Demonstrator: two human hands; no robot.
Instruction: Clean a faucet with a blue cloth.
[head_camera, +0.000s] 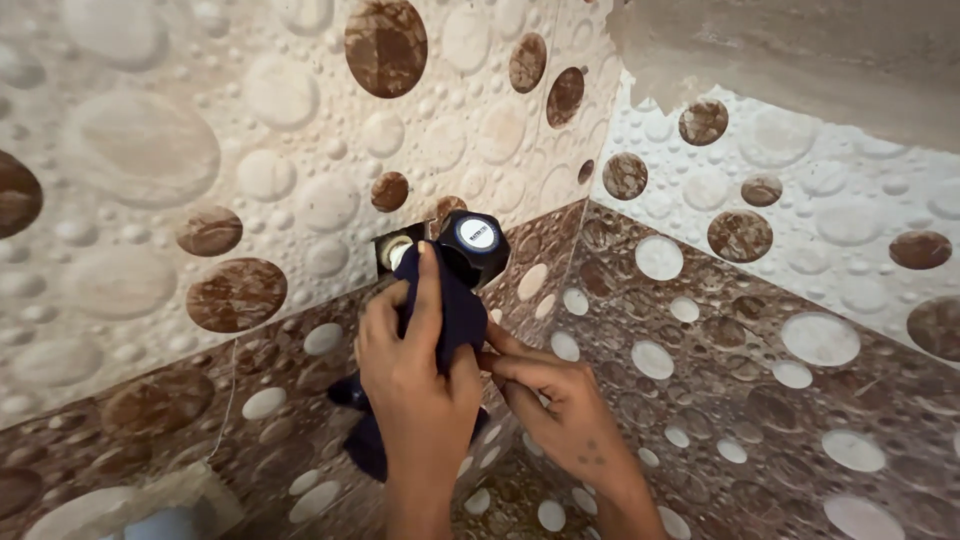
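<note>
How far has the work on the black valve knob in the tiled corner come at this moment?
Done: the black valve knob sits at its hole in the tiled wall. In hand: the left hand presses a dark blue cloth against the fitting below the knob, and the right hand pinches the cloth's edge. Left: the wall hole beside the knob is uncovered, with bare plaster above the tiles.

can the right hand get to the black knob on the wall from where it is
Probably yes. The right hand sits just below the knob, with only the dark cloth and the left hand alongside, neither blocking the knob's front.
</note>
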